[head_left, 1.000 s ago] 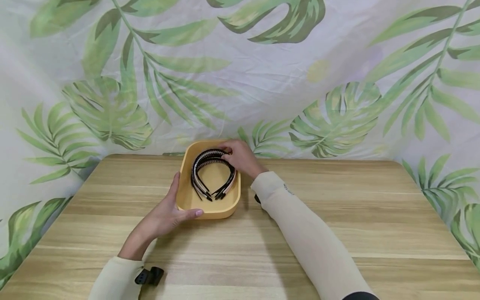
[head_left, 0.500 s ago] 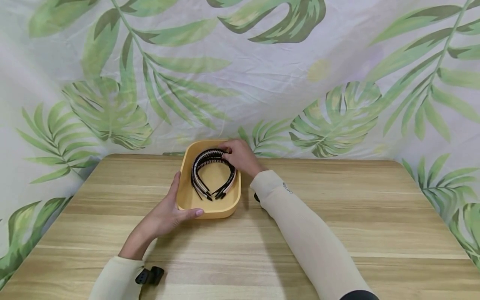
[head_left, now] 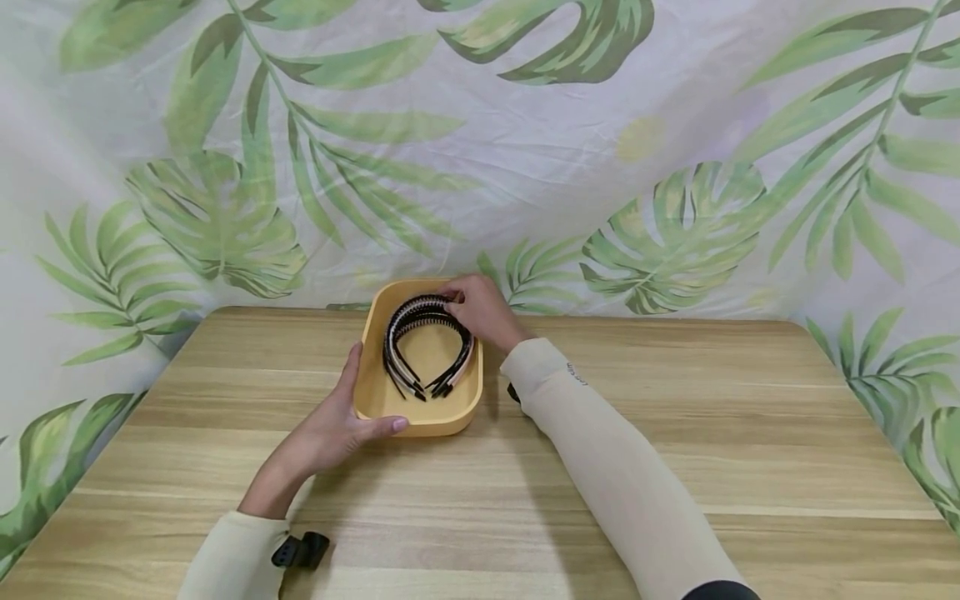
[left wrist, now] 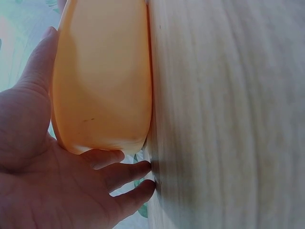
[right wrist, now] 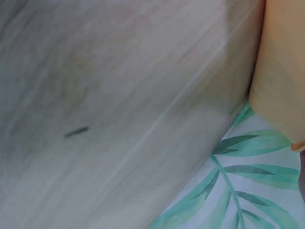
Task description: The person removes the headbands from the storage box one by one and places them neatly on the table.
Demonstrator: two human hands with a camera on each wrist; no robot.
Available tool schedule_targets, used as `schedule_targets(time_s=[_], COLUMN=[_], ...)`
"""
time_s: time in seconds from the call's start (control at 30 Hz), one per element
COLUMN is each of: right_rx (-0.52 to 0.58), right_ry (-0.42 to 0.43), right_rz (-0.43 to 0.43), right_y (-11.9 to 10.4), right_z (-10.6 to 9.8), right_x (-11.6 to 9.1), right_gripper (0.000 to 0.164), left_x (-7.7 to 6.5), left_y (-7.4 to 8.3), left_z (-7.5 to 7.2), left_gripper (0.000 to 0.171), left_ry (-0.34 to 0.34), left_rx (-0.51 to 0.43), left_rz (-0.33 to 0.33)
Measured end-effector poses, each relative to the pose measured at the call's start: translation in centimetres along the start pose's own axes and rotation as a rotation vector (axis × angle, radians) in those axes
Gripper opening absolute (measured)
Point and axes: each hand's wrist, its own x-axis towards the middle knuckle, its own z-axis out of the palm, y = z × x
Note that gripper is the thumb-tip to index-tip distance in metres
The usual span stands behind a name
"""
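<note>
A yellow rounded box [head_left: 363, 392] stands near the back edge of the table. Inside it several thin headbands [head_left: 405, 362] lie nested in an arch, mostly black, some light-coloured, with toothed inner edges. My left hand [head_left: 330, 429] holds the box's near left corner, thumb over the front rim and fingers along the left side. In the left wrist view the thumb presses the box wall [left wrist: 105, 71] and the lower fingertips reach the table. My right hand [head_left: 483, 310] reaches over the far right rim and pinches the headbands at their top right; its fingertips are partly hidden.
The wooden table [head_left: 675, 400] extends to both sides and in front of the box. A leaf-patterned cloth [head_left: 525, 167] hangs right behind its back edge. A black wrist device [head_left: 300, 551] sits on the left sleeve. The right wrist view shows mostly tabletop [right wrist: 119, 95].
</note>
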Motion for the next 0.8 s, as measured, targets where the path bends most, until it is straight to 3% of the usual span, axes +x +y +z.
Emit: schedule_targets(time_s=[0.37, 0.8], right_rx=[0.044, 0.106], right_ry=[0.011, 0.069], right_rz=[0.007, 0.034], right_y=[-0.2, -1.1], right_z=[-0.4, -2.4], right_x=[0.1, -0.3], right_gripper=[0.025, 0.023], left_x=[0.1, 0.0], left_y=[0.0, 0.1], left_z=[0.0, -0.1], left_gripper=[0.138, 0.138], left_ry=[0.001, 0.006], left_rx=[0.003, 0.008], left_rz=[-0.001, 0.005])
